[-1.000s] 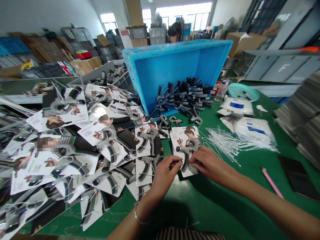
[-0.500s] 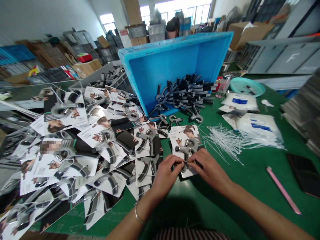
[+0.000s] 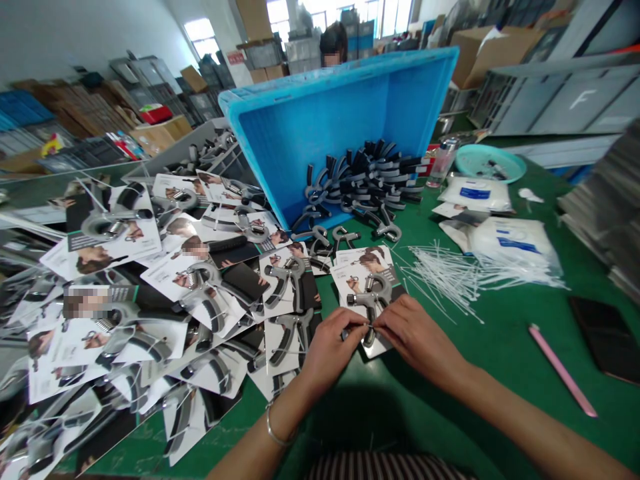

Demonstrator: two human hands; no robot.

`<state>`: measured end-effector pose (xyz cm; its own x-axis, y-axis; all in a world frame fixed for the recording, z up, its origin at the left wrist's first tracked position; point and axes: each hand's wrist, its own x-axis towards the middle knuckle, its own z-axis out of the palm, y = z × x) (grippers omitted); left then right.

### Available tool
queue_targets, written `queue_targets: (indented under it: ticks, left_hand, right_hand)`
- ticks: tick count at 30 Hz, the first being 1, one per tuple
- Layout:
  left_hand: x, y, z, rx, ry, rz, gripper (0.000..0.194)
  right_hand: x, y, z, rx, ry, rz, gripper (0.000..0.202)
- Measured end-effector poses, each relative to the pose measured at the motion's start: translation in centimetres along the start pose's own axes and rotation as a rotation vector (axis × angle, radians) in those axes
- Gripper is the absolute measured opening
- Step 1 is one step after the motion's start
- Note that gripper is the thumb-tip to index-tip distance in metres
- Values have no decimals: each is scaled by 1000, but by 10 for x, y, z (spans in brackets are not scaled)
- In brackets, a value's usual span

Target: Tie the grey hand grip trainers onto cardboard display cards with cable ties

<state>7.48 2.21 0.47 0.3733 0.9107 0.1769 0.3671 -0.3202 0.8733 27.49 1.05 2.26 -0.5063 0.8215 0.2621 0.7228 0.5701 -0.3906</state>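
My left hand (image 3: pixel 336 343) and my right hand (image 3: pixel 417 337) meet over a grey and black hand grip strengthener (image 3: pixel 376 293) with a metal spring. Both are closed in a pinch, fingertips almost touching, on what looks like a thin white cable tie (image 3: pixel 371 325) across its handles; the fingers hide most of it. The strengthener lies on a printed card (image 3: pixel 345 283), and another card (image 3: pixel 385 253) shows beneath, at the far edge. To the left is a heap of cards with strengtheners tied to them (image 3: pixel 205 293).
A tilted blue crate (image 3: pixel 310 133) with several loose strengtheners (image 3: pixel 365 177) stands ahead. Loose cable ties (image 3: pixel 445 280) and plastic bags (image 3: pixel 515 243) are at the right, near a pink stick-like object (image 3: pixel 563 370) and a dark phone-like slab (image 3: pixel 607 337). A person (image 3: pixel 333 45) is behind the crate.
The view has shifted slightly. The top card and strengthener have slid a little toward me, exposing more of the card beneath. Both hands remain pinched at the handles.
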Motion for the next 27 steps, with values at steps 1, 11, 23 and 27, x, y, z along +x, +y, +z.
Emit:
queue_targets:
  ticks: [1,11,23,27]
  left_hand:
    - [0,1,-1,7,-8,4,8]
    - [-2,0,-4,175,-91,33,6]
    - [-1,-2,-6,2,-105,-60,10]
    - [4,2,-8,-8,-201,2,15]
  right_hand:
    - [0,0,0,1,-6,-7,20]
    - [0,2,5,127,31,-28,15]
    - [0,5,9,205,57,-22,8]
    - [1,8,8,221,66,-17,10]
